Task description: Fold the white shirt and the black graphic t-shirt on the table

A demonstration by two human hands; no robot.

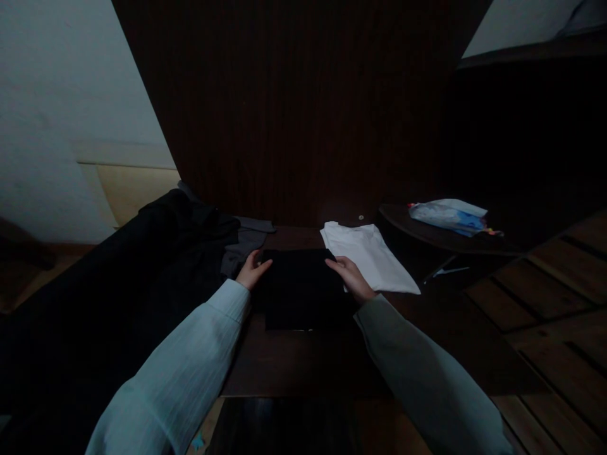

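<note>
A folded black garment [301, 287] is in front of me at the dark wooden table [303, 366]; its exact kind is too dark to tell. My left hand [252, 270] grips its far left corner, thumb on top and fingers underneath. At the far right corner, my right hand [351, 278] holds it the same way. The fingers of both hands are partly hidden by the cloth. Just right of my right hand lies a folded white garment [374, 256], flat on the table.
A large heap of dark clothes [156, 265] covers the left side, with grey cloth [249, 237] at its edge. To the right, a white and blue plastic packet [448, 216] rests on a small shelf [412, 230]. A tall dark wooden panel [298, 114] rises behind the table.
</note>
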